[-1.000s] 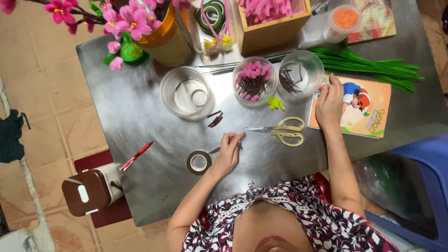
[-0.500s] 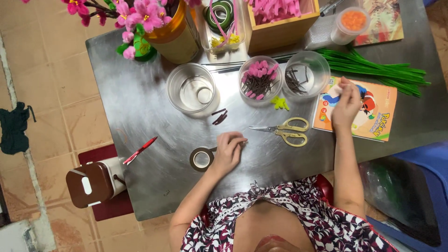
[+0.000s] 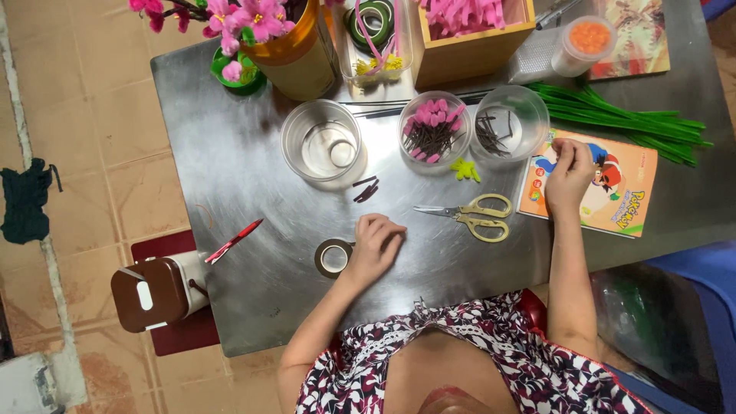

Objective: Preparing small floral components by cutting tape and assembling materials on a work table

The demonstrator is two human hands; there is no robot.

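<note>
Overhead view of a person seated at a steel table [image 3: 253, 184]. The face is cut off at the lower edge, and the top row of items runs out of the frame: a yellow pot of pink flowers [image 3: 295, 46], a wooden box of pink pieces [image 3: 475, 31] and a lidded tub with orange contents [image 3: 586, 42]. Whatever the right hand [image 3: 569, 175] pinches is too small to make out; its fingers are drawn narrowly together at the tips, the hand resting on a colourful booklet [image 3: 613, 192] at the table's right side, forearm running straight back to the body. The left hand [image 3: 376, 247] lies palm down near the table's front edge, fingers curled loosely inward; I cannot tell whether anything is held beneath them. It lies against a roll of brown tape [image 3: 333, 257] just to its left. Yellow-handled scissors [image 3: 471, 215] lie closed between the two hands, untouched. Beyond them stand three clear cups: one with a small roll inside [image 3: 322, 142], one with pink-tipped stamens [image 3: 435, 129], one with dark wire bits [image 3: 510, 119]. Green stems [image 3: 636, 115] lie behind the booklet. A brown-and-white stool [image 3: 157, 287] stands on the floor at left.
</note>
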